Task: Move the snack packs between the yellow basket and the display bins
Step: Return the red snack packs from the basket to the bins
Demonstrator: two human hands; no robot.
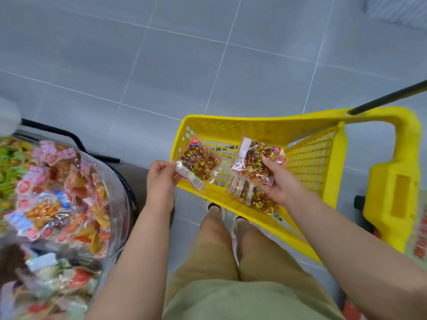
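A: On the head view, the left hand (161, 179) is seen at the near-left rim of the yellow basket (231, 122). One snack pack (199, 163) is pinched by its white label end, with the grip clamped on that strip between thumb and fingers.

B: The flat sealed end is probably chosen because a firm hold is given there. The lumpy filled part is left hanging free over the basket's mesh floor.

A: Across to the right hand (283, 182). Its grip is closed on a bunch of packs (254, 161), with the fingers curled over the top, inside the basket.

B: Several appear to be gathered at once, though the count cannot be made out through the glare on the wrappers. Under that hand, more packs (256, 198) are lying on the basket floor, fanned out by their label ends.

A: The display bin (120, 192) is found at the left, apart from the basket, its clear wall curved around heaped wrappers. That corner is blurred, so the sorts cannot be told.

B: The basket is parked just beside the legs (219, 245), so both hands can be worked over it without a stretch. A transfer is judged to be under way, but its direction cannot be settled from the hands alone.
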